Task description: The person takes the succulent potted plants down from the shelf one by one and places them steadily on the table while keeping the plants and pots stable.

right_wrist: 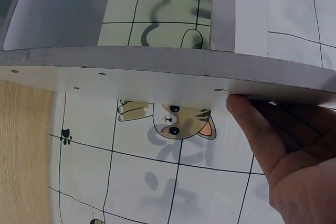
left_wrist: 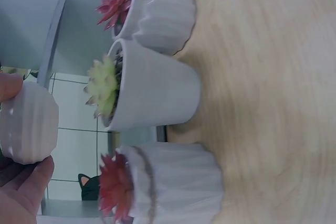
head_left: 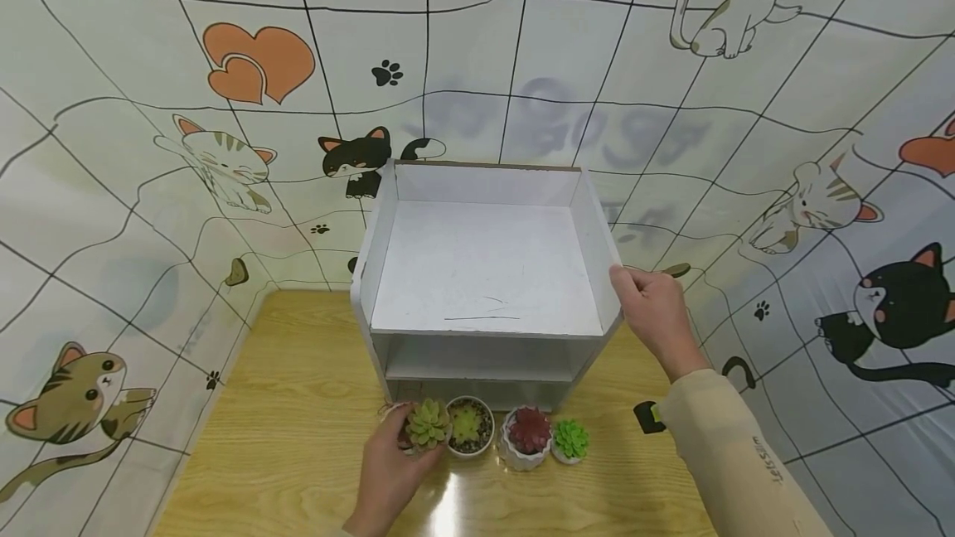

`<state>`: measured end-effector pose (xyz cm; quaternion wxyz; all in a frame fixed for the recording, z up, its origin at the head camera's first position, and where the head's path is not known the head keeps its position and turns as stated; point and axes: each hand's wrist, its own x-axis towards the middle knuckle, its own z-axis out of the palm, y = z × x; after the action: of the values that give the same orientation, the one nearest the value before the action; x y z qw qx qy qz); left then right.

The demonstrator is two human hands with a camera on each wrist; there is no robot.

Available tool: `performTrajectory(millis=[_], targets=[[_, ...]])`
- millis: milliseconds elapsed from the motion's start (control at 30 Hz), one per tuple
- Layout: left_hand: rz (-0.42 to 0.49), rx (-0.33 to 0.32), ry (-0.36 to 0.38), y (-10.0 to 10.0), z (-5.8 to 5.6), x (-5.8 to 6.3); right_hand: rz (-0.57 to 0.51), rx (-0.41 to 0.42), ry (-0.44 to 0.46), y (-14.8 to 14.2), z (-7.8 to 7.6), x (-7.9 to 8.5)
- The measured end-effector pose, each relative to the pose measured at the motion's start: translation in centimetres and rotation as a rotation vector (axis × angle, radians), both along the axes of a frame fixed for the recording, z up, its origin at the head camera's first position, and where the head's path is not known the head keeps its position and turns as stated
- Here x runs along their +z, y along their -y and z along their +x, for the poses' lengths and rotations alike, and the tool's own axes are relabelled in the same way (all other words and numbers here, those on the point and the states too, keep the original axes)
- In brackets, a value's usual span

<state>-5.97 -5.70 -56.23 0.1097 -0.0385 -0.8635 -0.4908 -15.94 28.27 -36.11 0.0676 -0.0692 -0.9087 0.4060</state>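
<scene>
My left hand (head_left: 395, 466) grips a small white ribbed pot (left_wrist: 30, 124) with a green succulent (head_left: 429, 423), lifted off the table in front of the shelf. Beneath it, partly hidden by the hand, is a white pot tied with twine (left_wrist: 178, 182), holding a red succulent. To its right stand a smooth white pot (left_wrist: 160, 87) with a pale green succulent, a ribbed pot (head_left: 522, 460) with a dark red one, and a small bright green one (head_left: 571, 439). My right hand (head_left: 660, 313) holds the right side panel of the white shelf (head_left: 485, 263), thumb against its outer face.
The shelf has a high-walled top tier and a lower compartment (head_left: 477, 359) opening toward me. It stands on a wood-grain table (head_left: 298, 404). Cloth walls (head_left: 477, 48) printed with cats and grid lines enclose the back and sides. A black device (head_left: 649, 417) sits by my right sleeve.
</scene>
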Motion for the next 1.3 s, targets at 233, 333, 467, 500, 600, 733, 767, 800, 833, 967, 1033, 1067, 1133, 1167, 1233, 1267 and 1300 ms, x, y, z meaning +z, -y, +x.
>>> performTrajectory(millis=[233,333,467,500,600,733,767,800,833,967,1033,1067,1133,1167,1233,1267,1300], targets=[[-0.091,0.009,0.030,-0.3,1.0,-1.1,-0.007,0.006,-0.006,-0.1,0.0,-0.2],[-0.085,-0.010,0.059,-0.3,1.2,-1.5,-0.009,0.009,-0.012,-0.1,0.0,-0.2],[-0.098,-0.040,0.091,-0.3,1.6,-1.8,-0.009,0.006,-0.014,-0.1,0.0,-0.1],[-0.106,-0.049,0.102,-0.3,1.7,-1.9,-0.010,0.005,-0.013,-0.1,0.0,-0.2],[-0.135,-0.064,0.092,-0.5,2.0,-2.2,-0.012,0.003,-0.013,0.0,0.0,-0.2],[-0.153,-0.060,0.095,-0.6,2.4,-2.8,-0.016,0.001,-0.015,0.0,0.0,-0.2],[-0.154,-0.058,0.098,-0.7,2.5,-3.0,-0.015,0.000,-0.016,0.0,0.0,-0.2],[-0.156,-0.056,0.100,-0.7,2.6,-3.1,-0.014,-0.001,-0.018,0.0,0.0,-0.2],[-0.154,-0.054,0.102,-0.7,2.7,-3.3,-0.013,-0.002,-0.018,0.0,0.0,-0.2],[-0.137,-0.048,0.109,-0.8,3.0,-3.8,-0.010,-0.004,-0.016,0.0,0.0,-0.2],[-0.148,-0.051,0.096,-0.7,3.2,-4.1,-0.012,-0.004,-0.013,0.0,0.1,-0.2],[-0.153,-0.050,0.080,-0.7,3.3,-4.2,-0.014,-0.003,-0.014,0.0,0.1,-0.2],[-0.169,-0.051,0.035,-0.7,3.4,-4.7,-0.016,-0.003,-0.011,0.0,0.1,-0.1],[-0.181,-0.053,0.003,-0.7,3.4,-5.0,-0.015,-0.004,-0.010,-0.1,0.1,-0.1],[-0.190,-0.055,-0.054,-0.6,3.5,-5.5,-0.014,-0.005,-0.006,-0.1,0.1,-0.1],[-0.189,-0.054,-0.079,-0.6,3.5,-5.8,-0.014,-0.005,-0.004,-0.1,0.1,-0.1],[-0.194,-0.058,-0.099,-0.6,3.5,-6.0,-0.013,-0.007,-0.001,-0.1,0.1,-0.1]])
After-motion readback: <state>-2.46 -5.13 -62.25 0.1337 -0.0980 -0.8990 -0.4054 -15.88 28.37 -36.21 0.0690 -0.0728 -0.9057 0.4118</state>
